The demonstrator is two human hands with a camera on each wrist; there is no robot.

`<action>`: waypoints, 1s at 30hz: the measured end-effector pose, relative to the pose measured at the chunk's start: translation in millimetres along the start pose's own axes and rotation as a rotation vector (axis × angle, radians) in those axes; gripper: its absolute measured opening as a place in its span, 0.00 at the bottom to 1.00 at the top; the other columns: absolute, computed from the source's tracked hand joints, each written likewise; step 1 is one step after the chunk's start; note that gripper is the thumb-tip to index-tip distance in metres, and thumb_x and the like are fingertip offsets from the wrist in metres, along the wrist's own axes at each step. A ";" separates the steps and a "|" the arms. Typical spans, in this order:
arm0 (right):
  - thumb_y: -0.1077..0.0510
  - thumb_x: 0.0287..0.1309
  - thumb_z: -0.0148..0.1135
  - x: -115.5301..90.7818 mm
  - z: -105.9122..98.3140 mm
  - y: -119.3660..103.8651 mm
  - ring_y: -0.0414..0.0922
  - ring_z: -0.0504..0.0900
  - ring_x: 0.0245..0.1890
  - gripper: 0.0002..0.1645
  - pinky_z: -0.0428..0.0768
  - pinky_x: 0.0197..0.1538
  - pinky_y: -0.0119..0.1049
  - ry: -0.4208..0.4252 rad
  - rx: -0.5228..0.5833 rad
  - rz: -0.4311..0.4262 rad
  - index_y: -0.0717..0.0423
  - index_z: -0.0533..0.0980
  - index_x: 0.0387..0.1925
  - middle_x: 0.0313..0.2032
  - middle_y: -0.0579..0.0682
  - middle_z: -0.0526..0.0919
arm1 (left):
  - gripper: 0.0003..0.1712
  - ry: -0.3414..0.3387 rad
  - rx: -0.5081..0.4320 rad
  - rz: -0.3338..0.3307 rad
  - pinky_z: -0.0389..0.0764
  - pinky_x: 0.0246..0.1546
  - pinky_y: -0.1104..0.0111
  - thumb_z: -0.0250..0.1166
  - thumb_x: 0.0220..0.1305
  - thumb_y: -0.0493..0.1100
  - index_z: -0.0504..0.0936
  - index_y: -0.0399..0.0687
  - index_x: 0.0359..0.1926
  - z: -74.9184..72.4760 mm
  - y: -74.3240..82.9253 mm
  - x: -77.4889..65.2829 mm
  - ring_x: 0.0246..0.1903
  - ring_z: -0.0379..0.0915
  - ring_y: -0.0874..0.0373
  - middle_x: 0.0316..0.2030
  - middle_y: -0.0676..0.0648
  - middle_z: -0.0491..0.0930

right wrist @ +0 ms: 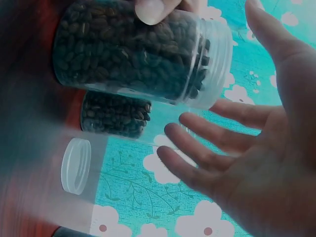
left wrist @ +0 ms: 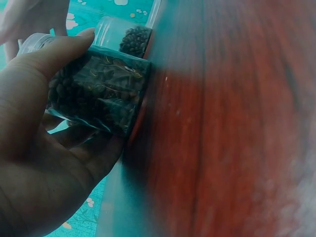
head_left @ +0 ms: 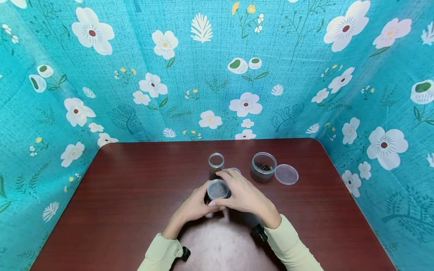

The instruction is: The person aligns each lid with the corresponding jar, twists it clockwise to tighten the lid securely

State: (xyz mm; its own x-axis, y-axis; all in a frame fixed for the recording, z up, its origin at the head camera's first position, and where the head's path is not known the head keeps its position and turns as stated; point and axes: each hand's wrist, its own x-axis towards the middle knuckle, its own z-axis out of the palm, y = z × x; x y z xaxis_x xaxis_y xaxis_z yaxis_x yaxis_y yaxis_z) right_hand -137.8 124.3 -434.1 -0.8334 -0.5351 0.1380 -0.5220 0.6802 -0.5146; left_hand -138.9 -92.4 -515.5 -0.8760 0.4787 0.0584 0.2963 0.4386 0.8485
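Note:
My left hand grips a clear jar packed with dark coffee beans, its thumb across the side in the left wrist view. The jar stands upright on the table, capped by a translucent lid. Around that lid my right hand holds its fingers spread; in the right wrist view the thumb is apart from the lid and the fingertips are close to its edge. Whether any fingertip touches cannot be told. Just behind stands a narrower uncapped jar, partly filled with beans.
A wider uncapped jar with dark contents stands at the back right, a flat clear lid beside it. A small lid lies near the narrower jar, partly covered by my right hand in the head view. Floral cloth hangs behind the table.

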 end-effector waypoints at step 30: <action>0.51 0.63 0.74 0.1 -6.6 2.6 0.50 0.82 0.65 0.30 0.83 0.63 0.48 -0.062 -0.034 -0.170 0.55 0.80 0.64 0.65 0.53 0.82 | 0.45 -0.014 0.011 -0.014 0.81 0.59 0.64 0.80 0.59 0.54 0.68 0.62 0.74 2.0 -1.4 0.7 0.57 0.81 0.61 0.61 0.55 0.82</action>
State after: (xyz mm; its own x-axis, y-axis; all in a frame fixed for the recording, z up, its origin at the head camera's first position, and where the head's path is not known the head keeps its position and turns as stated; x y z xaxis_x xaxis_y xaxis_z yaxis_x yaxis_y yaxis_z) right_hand -140.4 129.3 -429.9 -0.7203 -0.6730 0.1682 -0.6614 0.5931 -0.4591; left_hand -139.2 -91.2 -517.7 -0.8748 0.4829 0.0388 0.2880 0.4539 0.8432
